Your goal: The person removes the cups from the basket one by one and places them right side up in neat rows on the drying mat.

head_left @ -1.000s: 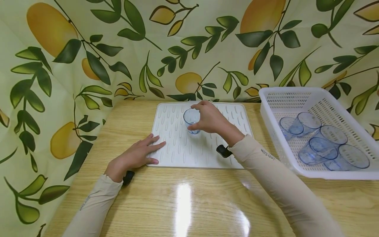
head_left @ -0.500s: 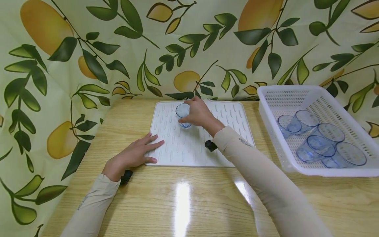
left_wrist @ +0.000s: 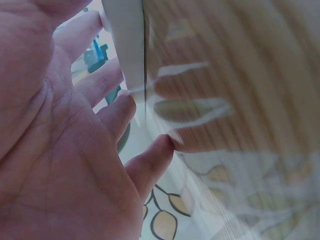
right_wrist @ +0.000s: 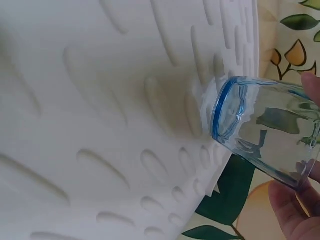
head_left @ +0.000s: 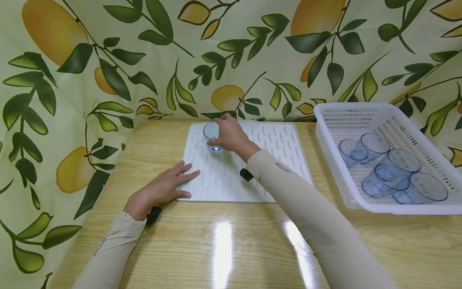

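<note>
A clear bluish drinking glass [head_left: 211, 132] is upright over the back left part of a white ribbed drying mat [head_left: 238, 176]. My right hand [head_left: 231, 134] grips this glass near its rim, thumb on one side and fingers on the other. In the right wrist view the base of the glass [right_wrist: 270, 130] is right at the mat's surface [right_wrist: 100, 125]. My left hand [head_left: 164, 186] lies with spread, straight fingers at the mat's front left corner. The left wrist view shows that palm [left_wrist: 75, 135] close up, fingertips at the mat's edge [left_wrist: 127, 45].
A white perforated plastic basket [head_left: 339, 176] stands at the right, with several similar glasses [head_left: 393, 172] inside. The wooden table [head_left: 173, 249] ends against a fabric backdrop [head_left: 144, 80] printed with fruit and leaves.
My right hand has moved the glass left and slightly back over the mat. My left hand has stayed at the mat's corner. The view has shifted a little.
</note>
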The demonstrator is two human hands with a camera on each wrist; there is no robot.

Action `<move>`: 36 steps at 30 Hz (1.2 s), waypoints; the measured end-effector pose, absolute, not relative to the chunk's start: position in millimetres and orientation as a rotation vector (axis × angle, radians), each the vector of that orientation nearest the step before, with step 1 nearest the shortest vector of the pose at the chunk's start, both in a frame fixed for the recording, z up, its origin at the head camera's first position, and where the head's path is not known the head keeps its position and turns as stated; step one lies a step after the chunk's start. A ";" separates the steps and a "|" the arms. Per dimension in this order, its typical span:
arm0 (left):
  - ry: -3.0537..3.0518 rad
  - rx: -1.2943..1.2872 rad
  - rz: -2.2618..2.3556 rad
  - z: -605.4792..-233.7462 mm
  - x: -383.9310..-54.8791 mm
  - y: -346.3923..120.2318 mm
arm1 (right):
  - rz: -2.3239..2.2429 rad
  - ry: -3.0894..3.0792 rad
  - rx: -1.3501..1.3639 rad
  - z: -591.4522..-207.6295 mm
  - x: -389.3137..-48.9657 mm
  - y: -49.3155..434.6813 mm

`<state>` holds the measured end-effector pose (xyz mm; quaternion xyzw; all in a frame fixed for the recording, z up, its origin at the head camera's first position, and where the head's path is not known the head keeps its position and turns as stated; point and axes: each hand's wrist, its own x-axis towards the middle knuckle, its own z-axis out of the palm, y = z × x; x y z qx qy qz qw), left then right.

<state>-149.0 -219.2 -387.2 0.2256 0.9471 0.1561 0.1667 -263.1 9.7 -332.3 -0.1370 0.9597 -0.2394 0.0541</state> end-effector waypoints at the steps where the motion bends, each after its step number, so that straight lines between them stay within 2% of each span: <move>1: 2.694 0.644 0.444 -387.2 -149.2 -219.2 | -0.734 2.909 -0.410 -332.5 -263.7 8.1; 36: 2.692 0.633 0.438 -385.7 -148.7 -217.0 | -0.838 2.981 -0.363 -349.3 -260.0 2.6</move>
